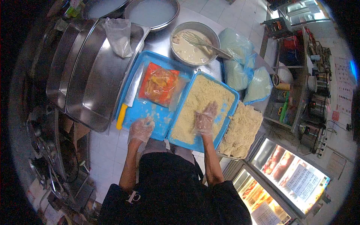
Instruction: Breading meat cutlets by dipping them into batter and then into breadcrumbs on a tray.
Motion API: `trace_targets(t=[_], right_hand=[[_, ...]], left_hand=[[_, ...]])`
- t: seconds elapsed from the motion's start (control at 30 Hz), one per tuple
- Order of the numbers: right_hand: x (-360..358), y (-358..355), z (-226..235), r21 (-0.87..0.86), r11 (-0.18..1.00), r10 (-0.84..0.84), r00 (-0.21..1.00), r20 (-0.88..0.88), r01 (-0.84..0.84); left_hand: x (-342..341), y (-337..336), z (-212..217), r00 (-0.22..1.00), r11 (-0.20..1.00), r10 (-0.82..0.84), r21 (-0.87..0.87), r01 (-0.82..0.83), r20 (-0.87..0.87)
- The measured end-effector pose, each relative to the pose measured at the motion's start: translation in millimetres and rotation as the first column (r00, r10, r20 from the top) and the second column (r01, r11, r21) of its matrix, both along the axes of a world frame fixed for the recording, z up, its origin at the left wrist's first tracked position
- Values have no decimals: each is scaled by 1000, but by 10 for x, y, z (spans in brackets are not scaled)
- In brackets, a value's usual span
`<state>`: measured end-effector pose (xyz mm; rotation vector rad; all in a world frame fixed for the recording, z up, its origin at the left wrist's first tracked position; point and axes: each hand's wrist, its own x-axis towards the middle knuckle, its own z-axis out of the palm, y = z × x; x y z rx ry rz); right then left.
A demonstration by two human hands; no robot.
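My right hand (206, 117), in a clear plastic glove, lies with fingers stretched out on pale crumbs (204, 90) in a blue tray (235, 95). At the near edge of another blue tray (129, 112), to its left, is my left hand (141, 129), also gloved. Its fingers are loosely bent, with nothing visible in them. White drips spot that tray's bottom. A knife (132, 90) with a yellow handle rests along its left side, beside a red-and-clear plastic packet (159, 84). Behind the trays, a metal bowl (174, 50) holds cream-coloured batter and a whisk (200, 42).
Deep steel pans (101, 80) stand at left, with a clear plastic bag (120, 37) on one. A large bowl (152, 13) of whitish liquid is at the back. Filled plastic bags (240, 56) and a crumb-heaped tray (242, 129) flank the right; lit display cases (288, 172) are beyond.
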<state>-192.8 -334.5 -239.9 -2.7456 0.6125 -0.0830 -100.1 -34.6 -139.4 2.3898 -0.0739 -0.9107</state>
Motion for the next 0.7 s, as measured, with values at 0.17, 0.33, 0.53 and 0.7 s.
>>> trace_targets(t=[0.17, 0.33, 0.53, 0.7], right_hand=[[266, 262, 189, -123, 984, 106, 975, -197, -132], [430, 51, 177, -42, 992, 112, 990, -81, -115], [810, -778, 639, 411, 883, 37, 840, -541, 226], [775, -1289, 159, 144, 934, 353, 911, -213, -328]], left_hand=[[-187, 152, -381, 983, 933, 171, -311, -181, -61], [-48, 27, -108, 999, 998, 49, -39, -49, 11], [-151, 170, -122, 997, 998, 64, -14, -63, 38], [-50, -46, 238, 978, 980, 176, -68, -185, -114]])
